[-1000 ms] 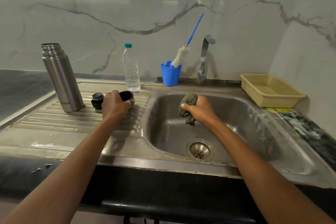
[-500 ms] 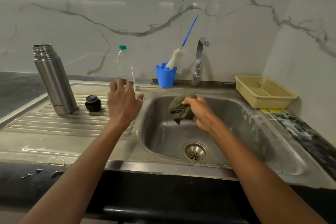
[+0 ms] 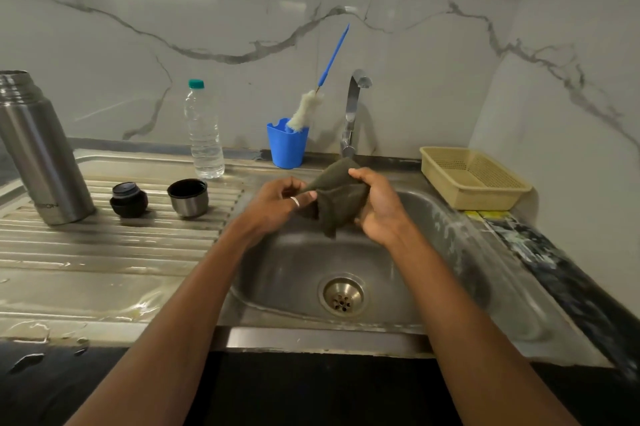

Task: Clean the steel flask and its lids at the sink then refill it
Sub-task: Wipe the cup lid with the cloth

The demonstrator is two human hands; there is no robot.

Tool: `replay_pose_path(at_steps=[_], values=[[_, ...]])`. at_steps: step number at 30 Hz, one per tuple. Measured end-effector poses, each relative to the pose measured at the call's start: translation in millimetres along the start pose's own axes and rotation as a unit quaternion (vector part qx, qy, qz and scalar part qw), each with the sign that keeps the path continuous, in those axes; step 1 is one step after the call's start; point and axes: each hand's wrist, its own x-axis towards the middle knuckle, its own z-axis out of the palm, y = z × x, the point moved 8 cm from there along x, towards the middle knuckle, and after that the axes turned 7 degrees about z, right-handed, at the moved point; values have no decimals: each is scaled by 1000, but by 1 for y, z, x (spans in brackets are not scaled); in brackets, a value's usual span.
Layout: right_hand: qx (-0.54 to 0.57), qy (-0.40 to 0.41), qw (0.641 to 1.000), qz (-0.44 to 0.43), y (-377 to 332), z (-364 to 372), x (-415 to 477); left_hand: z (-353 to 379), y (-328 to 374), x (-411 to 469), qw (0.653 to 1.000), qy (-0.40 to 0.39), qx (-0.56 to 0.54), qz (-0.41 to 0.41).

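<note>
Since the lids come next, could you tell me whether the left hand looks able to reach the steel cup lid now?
Probably yes: the steel cup lid stands unobstructed beside the left hand, which must first release the cloth.

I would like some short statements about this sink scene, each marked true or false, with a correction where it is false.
1. Both hands hold the dark cloth over the sink. True.
2. The steel flask lies on its side. False: it stands upright on the drainboard.
3. The steel cup lid sits mouth up. True.
4. The bottle brush stands in the yellow basket. False: it stands in the blue cup.
</note>
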Motion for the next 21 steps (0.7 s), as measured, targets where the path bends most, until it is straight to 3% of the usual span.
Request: replay_pose_path(at_steps=[4, 15, 21], values=[[-178, 40, 983, -13, 1, -9, 1, -11, -5, -4, 997, 44, -51, -20], [-152, 15, 988, -30, -4, -3, -6, -13, -20, -4, 972, 147, -163, -78], [-18, -1, 999, -26, -12, 2, -7, 15, -29, -13, 948, 16, -253, -193]])
